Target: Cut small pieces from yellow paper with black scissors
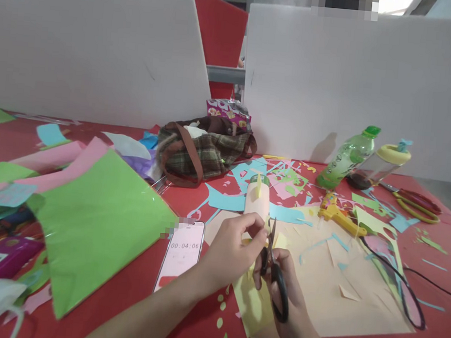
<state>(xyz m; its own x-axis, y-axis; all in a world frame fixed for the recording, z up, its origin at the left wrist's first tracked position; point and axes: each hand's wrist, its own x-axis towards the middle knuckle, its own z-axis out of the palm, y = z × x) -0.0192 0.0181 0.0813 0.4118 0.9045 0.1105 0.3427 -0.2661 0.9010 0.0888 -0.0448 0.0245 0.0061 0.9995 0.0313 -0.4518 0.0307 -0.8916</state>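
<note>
Over the middle of the table, my left hand (238, 242) pinches a small strip of yellow paper (267, 226) between thumb and fingers. Black-handled scissors (282, 300) are in my right hand (295, 298), their blades pointing up beside that strip. Whether the blades are touching the paper I cannot tell. Just beyond my hands is a cylinder wrapped in pale paper (255, 199), with a green top and a yellow piece on it. Below my hands lies a yellow paper sheet (255, 308), partly covered by them.
A phone (183, 247) showing a timer lies left of my hands, beside a large green sheet (105, 227). Behind are a plaid bag (219, 150), a green bottle (347, 158) and a clear cup (384, 164). A yellow glue gun (339, 217) and glasses (398, 273) lie right.
</note>
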